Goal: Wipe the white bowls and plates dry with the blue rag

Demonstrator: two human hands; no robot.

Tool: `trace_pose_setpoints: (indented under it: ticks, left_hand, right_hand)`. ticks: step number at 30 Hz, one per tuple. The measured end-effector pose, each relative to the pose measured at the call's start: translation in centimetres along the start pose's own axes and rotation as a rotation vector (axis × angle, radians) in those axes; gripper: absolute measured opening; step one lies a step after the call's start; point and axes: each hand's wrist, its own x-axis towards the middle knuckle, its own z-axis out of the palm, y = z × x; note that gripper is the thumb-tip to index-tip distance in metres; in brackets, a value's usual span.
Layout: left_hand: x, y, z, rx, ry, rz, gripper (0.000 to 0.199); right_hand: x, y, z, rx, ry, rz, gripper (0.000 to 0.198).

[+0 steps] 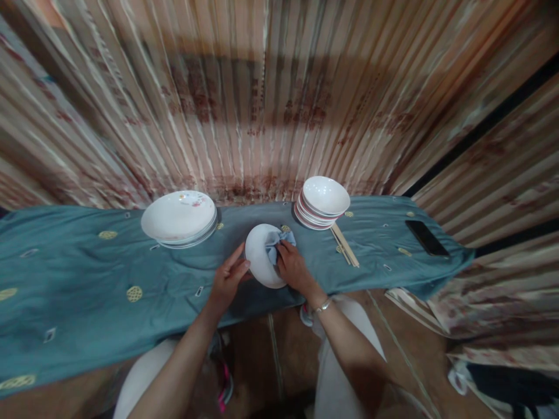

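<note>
Beyond forearms (187,361), apparently wiping bowl (259,263): pinching cloth (271,251) in right hand (293,266), clasping nine-o'clock edge with left hand (228,279), probably needing steadiness.

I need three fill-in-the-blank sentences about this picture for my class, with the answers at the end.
1. The right hand holds a blue ____ on the white dish.
2. The chopsticks lie beside the stack of ____.
3. The phone lies near the ____ end of the tablecloth.

Missing words: cloth; bowls; right.
</note>
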Motion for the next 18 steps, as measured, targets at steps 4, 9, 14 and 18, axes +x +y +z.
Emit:
trace_pose_setpoints:
  ticks: [4,9,14,18]
  left_hand:
    - [0.1,-0.1,0.1,-0.006,0.007,0.002,0.09]
    - [0.1,-0.3,0.3,-0.001,0.02,0.012,0.087]
    - [0.2,-0.6,0.2,0.038,0.029,0.041,0.079]
    - [0.2,-0.7,0.0,0.105,0.024,0.09,0.075]
  right_hand:
    - [-1.2,0.0,-0.9,0.064,-0.041,0.024,0.036]
    - [-2.5,-0.5,-2.2,0.209,-0.117,0.062,0.025]
    - [-3.1,-1.8,-3.1,0.458,-0.217,0.079,0.009]
    - [-2.8,-3.3,-2.9,0.715,-0.236,0.049,0.007]
